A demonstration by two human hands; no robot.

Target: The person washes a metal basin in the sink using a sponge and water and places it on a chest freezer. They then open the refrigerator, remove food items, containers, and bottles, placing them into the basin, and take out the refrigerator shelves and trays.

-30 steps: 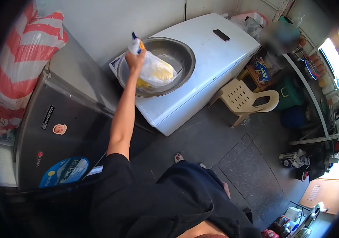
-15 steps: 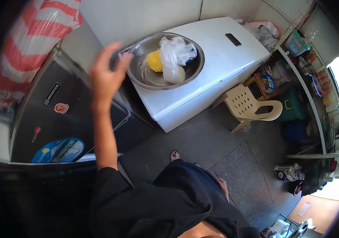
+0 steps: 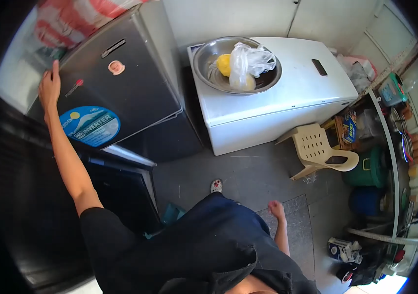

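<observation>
My left hand (image 3: 49, 90) is at the far left edge of a dark grey refrigerator door (image 3: 91, 73), its fingers hooked around the edge and partly hidden. Stickers and a round blue inverter label (image 3: 90, 126) are on that door. My right hand (image 3: 277, 209) hangs low beside my dark clothing, fingers curled, with nothing visible in it. Away from both hands, a steel basin (image 3: 208, 78) stands on a white chest freezer (image 3: 248, 117). In the basin are a white plastic bag (image 3: 253, 61) and a yellow bundle (image 3: 224, 64).
A red-and-white striped bag (image 3: 79, 19) sits atop the refrigerator. A phone (image 3: 319, 67) lies on the freezer. In front of it stands a beige plastic chair (image 3: 314, 147). Shelving, a green bin (image 3: 369, 169) and a blue container (image 3: 365, 200) line the right side.
My left hand has gone from beside the basin to the refrigerator door's left edge. My right hand has come out further from my clothing. The view has shifted toward the refrigerator.
</observation>
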